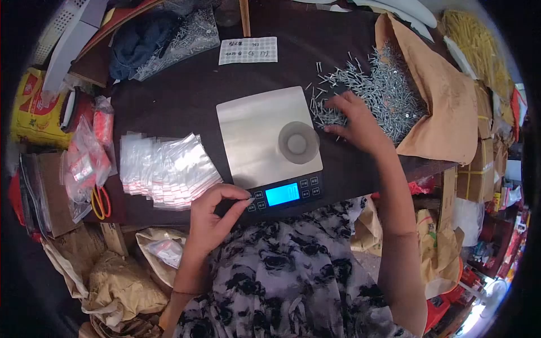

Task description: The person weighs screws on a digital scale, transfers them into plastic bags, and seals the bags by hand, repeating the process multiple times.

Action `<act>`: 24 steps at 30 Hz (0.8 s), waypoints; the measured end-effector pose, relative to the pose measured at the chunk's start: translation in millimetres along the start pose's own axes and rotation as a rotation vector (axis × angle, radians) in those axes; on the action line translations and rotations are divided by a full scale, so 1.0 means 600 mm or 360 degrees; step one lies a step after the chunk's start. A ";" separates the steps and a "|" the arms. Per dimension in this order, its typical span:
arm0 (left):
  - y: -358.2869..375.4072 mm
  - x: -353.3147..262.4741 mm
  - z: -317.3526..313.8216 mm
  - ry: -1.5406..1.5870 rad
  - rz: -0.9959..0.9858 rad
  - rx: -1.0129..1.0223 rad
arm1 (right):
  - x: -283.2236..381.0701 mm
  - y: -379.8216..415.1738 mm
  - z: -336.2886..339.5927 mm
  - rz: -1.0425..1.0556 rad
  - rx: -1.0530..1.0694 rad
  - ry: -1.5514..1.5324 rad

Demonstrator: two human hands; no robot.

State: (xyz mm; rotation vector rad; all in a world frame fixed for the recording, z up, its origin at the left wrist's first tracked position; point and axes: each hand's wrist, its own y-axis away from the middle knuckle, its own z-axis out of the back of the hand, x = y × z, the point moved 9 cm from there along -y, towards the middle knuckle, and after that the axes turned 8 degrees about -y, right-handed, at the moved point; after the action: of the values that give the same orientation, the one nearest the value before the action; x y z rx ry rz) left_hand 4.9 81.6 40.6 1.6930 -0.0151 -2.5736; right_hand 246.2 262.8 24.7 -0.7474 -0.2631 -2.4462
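Observation:
A digital scale (248,129) with a lit blue display (282,194) lies in the middle of the dark table. A small round grey cup (298,142) stands on its metal plate. At the scale's lower left corner, beside the buttons, my left hand (211,217) has thumb and forefinger pinched together; whatever is between the tips is too small to name. My right hand (360,124) reaches over the left edge of a heap of loose metal screws (386,84), its thumb and fingers apart. Some fingers are hidden behind the hand.
Left of the scale lies a fan of clear zip bags (169,169). Orange-handled scissors (101,203) are at the left edge. A labelled sticker sheet (248,50) lies behind the scale, near a clear bag of screws (191,42). Brown paper (451,118) borders the screw heap.

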 end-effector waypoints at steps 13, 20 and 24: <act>0.008 0.023 0.035 -0.0121 -0.0001 -0.0132 | -0.061 0.031 0.044 -0.0442 -0.0480 -0.0970; 0.009 0.034 0.066 -0.0148 0.0154 -0.0282 | 0.083 0.015 0.037 -0.0068 -0.0137 -0.1256; 0.008 0.025 0.067 -0.0141 0.0156 -0.0291 | 0.151 0.008 0.004 0.0191 0.0016 -0.0956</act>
State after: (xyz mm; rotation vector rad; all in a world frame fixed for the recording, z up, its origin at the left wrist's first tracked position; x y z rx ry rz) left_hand -37.5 74.9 42.9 1.4775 0.1258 -2.4913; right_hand 187.9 218.5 77.8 -1.4380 -0.4390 -2.0520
